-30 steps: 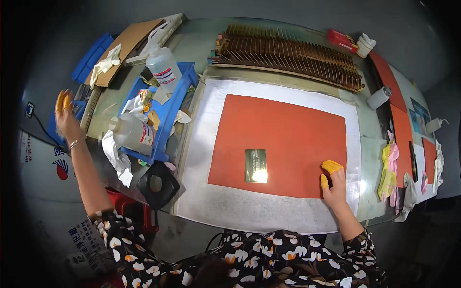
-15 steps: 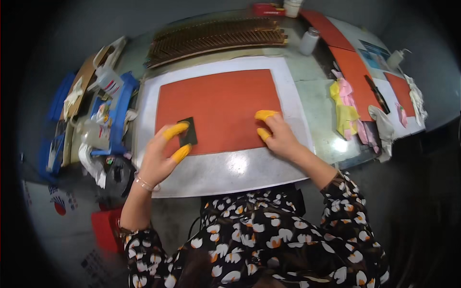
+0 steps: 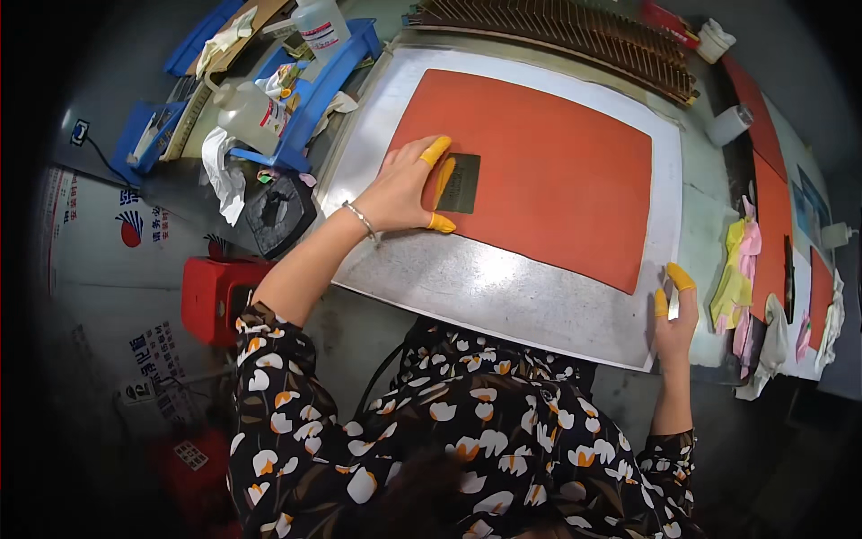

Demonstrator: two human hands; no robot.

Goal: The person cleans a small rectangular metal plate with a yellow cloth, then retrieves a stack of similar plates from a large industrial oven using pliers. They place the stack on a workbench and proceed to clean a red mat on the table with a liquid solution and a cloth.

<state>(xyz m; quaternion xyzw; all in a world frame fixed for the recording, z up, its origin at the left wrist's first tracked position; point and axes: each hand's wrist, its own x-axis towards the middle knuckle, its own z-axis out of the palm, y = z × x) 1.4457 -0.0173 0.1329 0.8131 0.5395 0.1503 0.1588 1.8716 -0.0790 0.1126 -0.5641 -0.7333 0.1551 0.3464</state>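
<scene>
A small dark green rectangular plate (image 3: 462, 184) lies flat on the orange-red mat (image 3: 539, 162), near the mat's lower left. My left hand (image 3: 400, 189), with yellow finger cots, is at the plate's left side. Its thumb and fingers are spread, and one fingertip is close to the plate's edge; whether it touches I cannot tell. Beyond the right edge of the board, my right hand (image 3: 675, 319) is raised with finger and thumb apart, also in yellow cots. A bright patch shows between them, perhaps glare on the surface behind.
The mat rests on a white and grey board (image 3: 503, 278). Behind stands a long slotted brown rack (image 3: 557, 40). Blue bins (image 3: 328, 99) with a squeeze bottle (image 3: 251, 117) are at left. To the right are a white bottle (image 3: 729, 126) and yellow and pink cloths (image 3: 738, 278).
The view has turned and shifted, so the table appears tilted. My right hand has left the mat for the board's right side. My left hand stays beside the plate.
</scene>
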